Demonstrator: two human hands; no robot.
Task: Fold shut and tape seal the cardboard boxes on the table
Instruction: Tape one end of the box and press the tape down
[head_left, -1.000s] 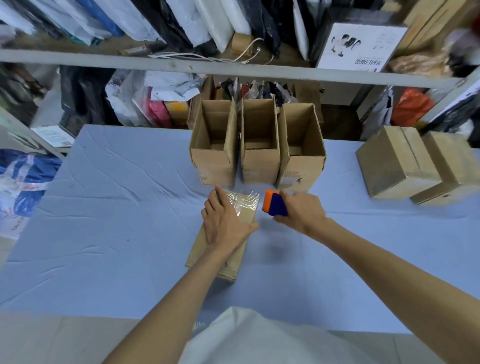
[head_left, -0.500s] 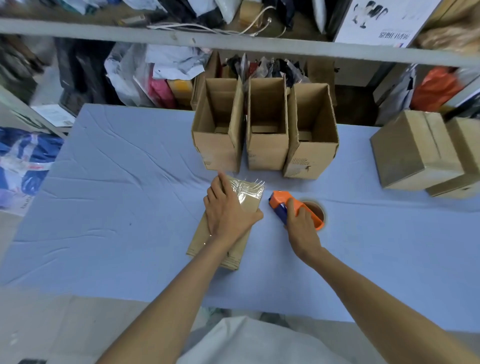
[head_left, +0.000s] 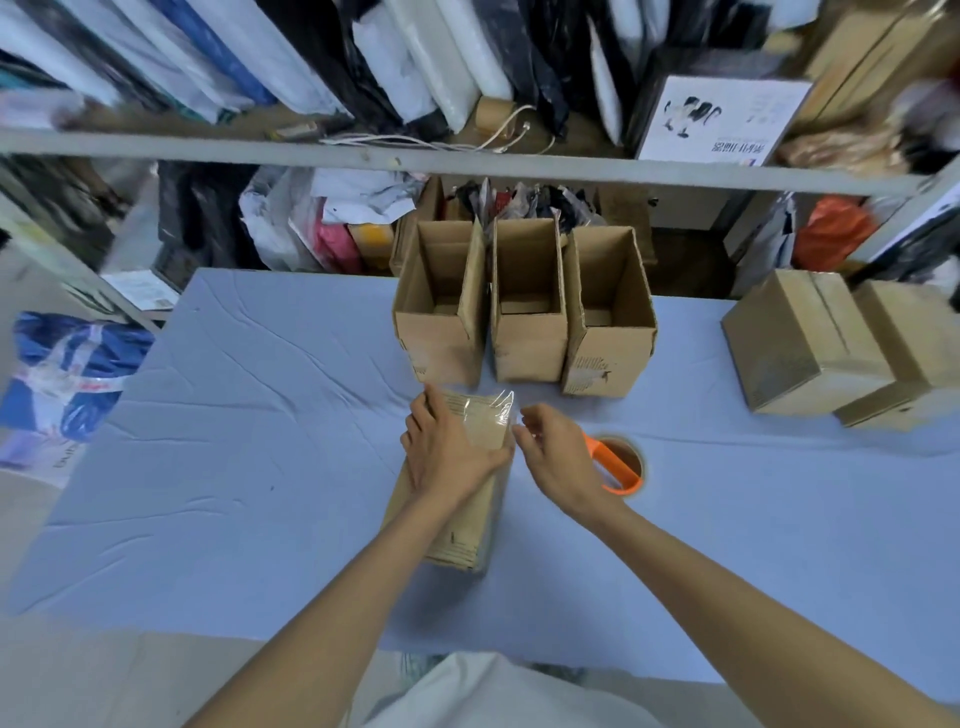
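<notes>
Three open boxes (head_left: 524, 332) are lined up at the far edge of the desk (head_left: 260, 467); just before them a closed box (head_left: 457, 525) is pressed down by the left hand (head_left: 447, 452), laid flat with fingers straight; the right hand (head_left: 558, 457) is held curled at the box's right edge, by the clear tape (head_left: 493, 410), though a pinch cannot be confirmed; an orange tape dispenser (head_left: 615, 467) is seen lying just beyond it.

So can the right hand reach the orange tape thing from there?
Probably yes. The orange tape dispenser lies on the table right beside the right hand, with nothing between them.
</notes>
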